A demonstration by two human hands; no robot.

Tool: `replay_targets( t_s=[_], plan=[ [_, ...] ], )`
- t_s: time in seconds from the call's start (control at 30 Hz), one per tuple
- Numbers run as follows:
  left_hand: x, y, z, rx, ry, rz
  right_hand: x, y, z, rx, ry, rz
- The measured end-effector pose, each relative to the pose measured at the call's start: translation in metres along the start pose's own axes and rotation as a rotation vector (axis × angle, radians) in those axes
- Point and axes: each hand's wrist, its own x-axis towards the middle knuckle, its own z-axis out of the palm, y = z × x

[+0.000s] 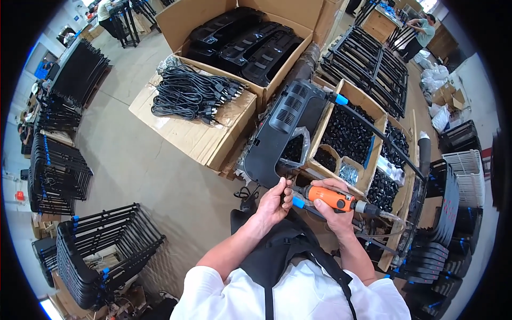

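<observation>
My right hand point(336, 209) grips an orange power screwdriver point(329, 198), its nose pointing left and its dark rear end toward the right. At the nose, my left hand point(274, 202) is closed in a pinch; what its fingers hold, if anything, is too small to make out. Just beyond my left fingertips lies a black plastic cover point(262, 157) with a vented, raised part. Alongside it, a black tube frame point(373, 130) with a blue end point(341, 100) stretches over the parts crate. Another blue piece point(298, 203) shows between my hands.
A wooden crate point(321, 128) holds small black parts and a tray of screws point(349, 173). Coiled black power cords point(192, 93) lie on a carton point(208, 141), beside an open box of black covers point(261, 48). Stacked frames point(106, 240) stand left. Other people work far back.
</observation>
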Motion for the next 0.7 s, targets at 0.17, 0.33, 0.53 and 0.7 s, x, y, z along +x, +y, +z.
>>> replay_targets(
  t_s=[0.17,0.33,0.53,0.7],
  plan=[
    [-0.001,0.011,-0.005,-0.047,-0.005,-0.043,-0.003,0.009,0.016,-0.059,0.006,-0.056],
    [-0.007,0.017,-0.014,-0.014,0.036,-0.052,-0.001,0.007,0.029,-0.134,0.007,-0.052],
    [-0.017,0.016,-0.012,-0.01,0.118,-0.076,0.0,0.009,0.044,-0.233,-0.001,-0.016],
    [-0.024,0.021,-0.023,0.029,0.086,-0.057,0.004,0.007,0.053,-0.243,0.002,-0.024]
  ],
)
